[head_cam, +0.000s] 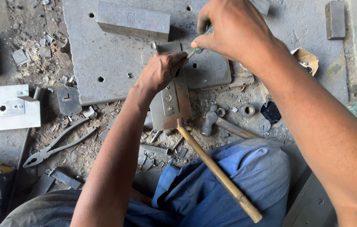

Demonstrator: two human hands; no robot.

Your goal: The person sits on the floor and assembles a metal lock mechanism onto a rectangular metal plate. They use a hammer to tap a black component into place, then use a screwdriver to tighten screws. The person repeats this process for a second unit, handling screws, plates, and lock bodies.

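My left hand (pixel 160 69) presses down on a flat metal lock plate (pixel 174 103) that lies on a thick grey steel slab (pixel 102 50). My right hand (pixel 233 29) grips a green-handled screwdriver (pixel 198 49), its tip hidden behind my left hand's fingers. A hammer (pixel 209 120) with a wooden handle rests just right of the plate. A second bamboo-like wooden handle (pixel 218 174) runs from under the plate toward my blue-clad knee.
A steel block (pixel 133 21) sits on the slab behind the plate. Pliers (pixel 56 145) lie at lower left among metal scraps. A drilled metal plate (pixel 6 108) is at left, a small block (pixel 335 19) at upper right, washers and a nut (pixel 247 110) near the hammer.
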